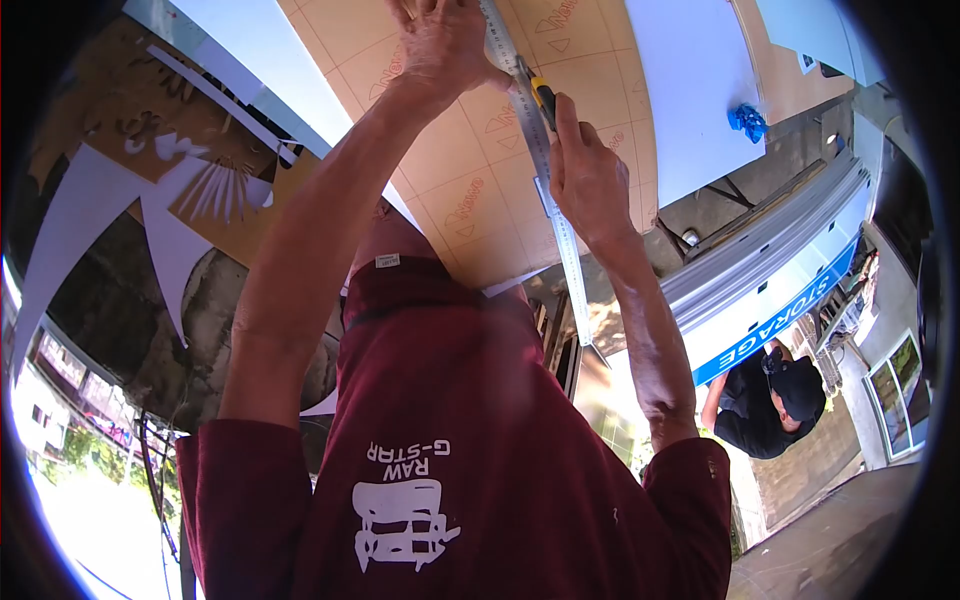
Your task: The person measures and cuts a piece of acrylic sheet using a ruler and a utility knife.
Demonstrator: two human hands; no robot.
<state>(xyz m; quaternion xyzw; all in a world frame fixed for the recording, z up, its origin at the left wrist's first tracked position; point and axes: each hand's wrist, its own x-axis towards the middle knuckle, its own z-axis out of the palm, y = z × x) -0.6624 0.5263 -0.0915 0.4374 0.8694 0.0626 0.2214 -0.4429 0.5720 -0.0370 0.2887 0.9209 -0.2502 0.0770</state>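
Note:
A brown paper-faced sheet [480, 160] with printed grid lines and orange lettering lies in front of me. Across it runs a long metal ruler [535, 135], its near end reaching past the sheet's edge. My left hand [445, 45] presses on the sheet and the ruler near the top of the view, fingers apart, the fingertips partly cut off by the edge. Just right of the ruler, my right hand [590, 175] is closed round a yellow and black cutter knife [543, 98], whose tip is against the ruler's edge.
White cut-offs [85, 205] and thin strips lie at the left. A white sheet [690, 100] and a crumpled blue thing [747, 121] are at the right. Beyond stands a blue "STORAGE" sign [780, 320], beside a person in a black cap [800, 390].

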